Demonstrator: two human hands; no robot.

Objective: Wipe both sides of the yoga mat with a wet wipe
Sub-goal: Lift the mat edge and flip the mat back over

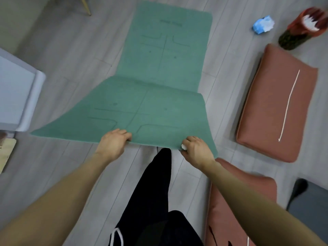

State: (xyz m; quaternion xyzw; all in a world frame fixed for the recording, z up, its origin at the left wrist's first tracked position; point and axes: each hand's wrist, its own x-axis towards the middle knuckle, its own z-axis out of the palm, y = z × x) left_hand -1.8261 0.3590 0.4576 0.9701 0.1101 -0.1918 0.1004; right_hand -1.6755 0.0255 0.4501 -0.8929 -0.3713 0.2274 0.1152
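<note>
Above the floor (62, 68), the yoga mat (147, 110) is gripped by both hands' fingers (126, 136), the wet wipe (184, 147) included; flipping seems underway.

The yoga mat (165, 71) is teal green, printed with thin darker alignment lines, small dots and rounded corner marks. The floor (71, 55) under it is pale grey wood-grain planks. Right of the mat lies a dusty pink cushion (276, 103) with a white cord, and beyond that cushion a light blue and white wipe packet (262, 24). Near the mat's lifted edge, black trousers (156, 192) carry a white drawstring
</note>
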